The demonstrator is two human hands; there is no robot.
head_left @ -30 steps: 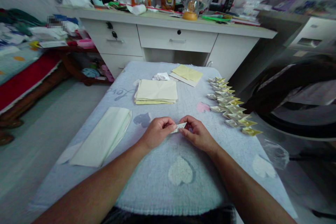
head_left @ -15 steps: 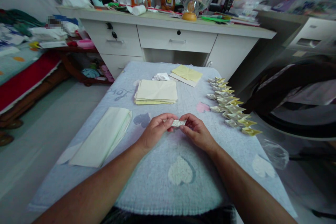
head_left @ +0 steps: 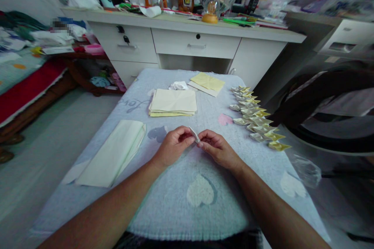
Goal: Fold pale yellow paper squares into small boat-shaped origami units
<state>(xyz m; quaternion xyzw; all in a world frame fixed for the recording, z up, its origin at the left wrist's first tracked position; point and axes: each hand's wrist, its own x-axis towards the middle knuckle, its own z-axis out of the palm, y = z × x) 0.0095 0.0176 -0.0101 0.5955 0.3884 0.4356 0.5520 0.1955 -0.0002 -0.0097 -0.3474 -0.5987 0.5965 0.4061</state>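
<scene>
A small folded piece of paper (head_left: 194,134), whitish and narrow, is pinched between my two hands above the cloth-covered table. My left hand (head_left: 174,144) grips its left side with thumb and fingers closed. On the other side, my right hand (head_left: 216,148) pinches its lower end. The paper is seen nearly edge-on and slants down to the right. Beyond the hands lies a stack of cream and yellow paper sheets (head_left: 173,102). Several folded paper boats (head_left: 258,118), white and yellow, stand in rows to the right.
A folded pale cloth or paper (head_left: 112,153) lies at the left. Yellow and white sheets (head_left: 208,82) and a crumpled white tissue (head_left: 179,85) are at the back. A white desk (head_left: 198,42) stands behind, and a washing machine (head_left: 336,42) at the right.
The folded paper has turned from lying nearly level, its flat face showing, to a slanted, edge-on position. My fingers have shifted around it; both hands stay in about the same place.
</scene>
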